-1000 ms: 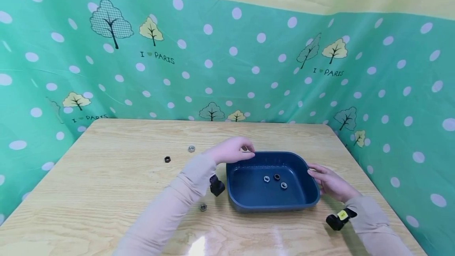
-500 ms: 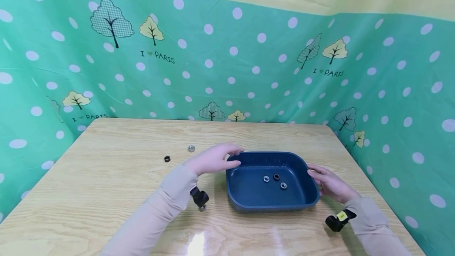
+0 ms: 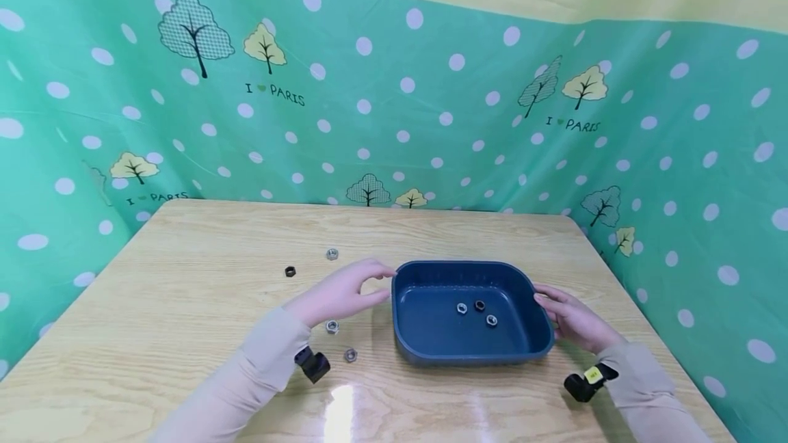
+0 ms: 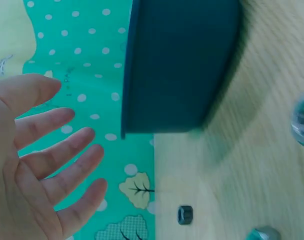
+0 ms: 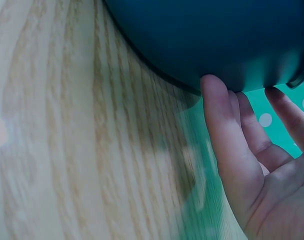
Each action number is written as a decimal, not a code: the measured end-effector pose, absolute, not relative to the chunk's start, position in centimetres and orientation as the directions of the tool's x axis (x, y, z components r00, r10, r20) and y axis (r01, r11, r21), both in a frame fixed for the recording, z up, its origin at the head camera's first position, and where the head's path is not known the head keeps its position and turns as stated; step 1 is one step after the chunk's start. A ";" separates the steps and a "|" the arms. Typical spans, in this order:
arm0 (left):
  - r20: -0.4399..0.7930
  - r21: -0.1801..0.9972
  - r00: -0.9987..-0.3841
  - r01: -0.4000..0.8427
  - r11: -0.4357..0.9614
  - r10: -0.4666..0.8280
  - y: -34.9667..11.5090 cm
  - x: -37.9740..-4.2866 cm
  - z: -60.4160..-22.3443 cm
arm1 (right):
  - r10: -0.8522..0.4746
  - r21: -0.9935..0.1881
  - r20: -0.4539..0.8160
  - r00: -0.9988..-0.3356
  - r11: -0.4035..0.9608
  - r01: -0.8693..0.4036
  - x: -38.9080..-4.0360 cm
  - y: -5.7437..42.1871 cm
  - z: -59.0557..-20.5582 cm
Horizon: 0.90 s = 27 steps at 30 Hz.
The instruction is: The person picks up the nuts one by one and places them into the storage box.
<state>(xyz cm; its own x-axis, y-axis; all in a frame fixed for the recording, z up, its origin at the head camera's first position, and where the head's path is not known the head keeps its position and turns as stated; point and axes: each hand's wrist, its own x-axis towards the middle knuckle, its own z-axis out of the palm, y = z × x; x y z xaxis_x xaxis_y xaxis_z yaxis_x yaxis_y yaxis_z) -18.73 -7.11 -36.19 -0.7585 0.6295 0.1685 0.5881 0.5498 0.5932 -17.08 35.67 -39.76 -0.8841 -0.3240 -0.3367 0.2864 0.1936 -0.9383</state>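
Observation:
A dark blue rectangular bin (image 3: pixel 468 344) stands on the table with two silver nuts (image 3: pixel 462 308) and one dark nut (image 3: pixel 479 305) on its floor. My left hand (image 3: pixel 338 292) hovers just left of the bin, fingers spread and holding nothing, as the left wrist view also shows. My right hand (image 3: pixel 575 320) rests its fingertips against the bin's outer right wall, the thumb at the rim. Left of the bin lie a silver nut (image 3: pixel 332 327) under the left wrist, a greyish nut (image 3: pixel 350 355), a black nut (image 3: pixel 291 271) and a silver nut (image 3: pixel 332 253) farther back.
The wooden table (image 3: pixel 185 279) reaches back to a green dotted curtain (image 3: pixel 369 135) with tree prints, which also hangs along the sides. A small black camera (image 3: pixel 312 364) sits at the left wrist and another camera (image 3: pixel 581 385) at the right wrist.
My left hand has drawn back to the left from over the bin's back-left rim, its fingers spreading. A silver nut beneath its wrist has come into view. My right hand stays at the bin.

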 end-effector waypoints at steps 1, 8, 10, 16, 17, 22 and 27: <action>0.174 0.594 -0.764 0.585 0.553 0.621 -7.4 -18.6 -36.3 | -0.325 -0.939 -0.336 -0.884 0.191 0.286 -17.1 35.7 -39.8; 0.151 0.625 -0.817 0.515 0.586 0.557 -9.2 -17.7 -37.0 | -0.332 -0.941 -0.332 -0.883 0.186 0.284 -17.1 35.7 -39.9; 0.139 0.637 -0.828 0.495 0.591 0.543 -9.7 -17.5 -37.1 | -0.335 -0.941 -0.332 -0.882 0.183 0.285 -17.1 35.7 -40.0; 0.146 0.620 -0.828 0.503 0.602 0.542 -11.2 -17.1 -37.6 | -0.339 -0.942 -0.329 -0.882 0.180 0.282 -17.1 35.9 -40.0; 0.149 0.614 -0.826 0.508 0.604 0.544 -11.4 -17.0 -37.7 | -0.341 -0.943 -0.326 -0.881 0.177 0.280 -17.0 35.9 -40.0; 0.159 0.580 -0.801 0.549 0.602 0.577 -12.1 -16.5 -38.2 | -0.348 -0.947 -0.319 -0.881 0.161 0.279 -17.0 36.0 -40.3; 0.113 0.565 -0.790 0.550 0.615 0.603 -12.5 -16.1 -38.8 | -0.349 -0.946 -0.323 -0.880 0.158 0.284 -17.0 36.0 -40.4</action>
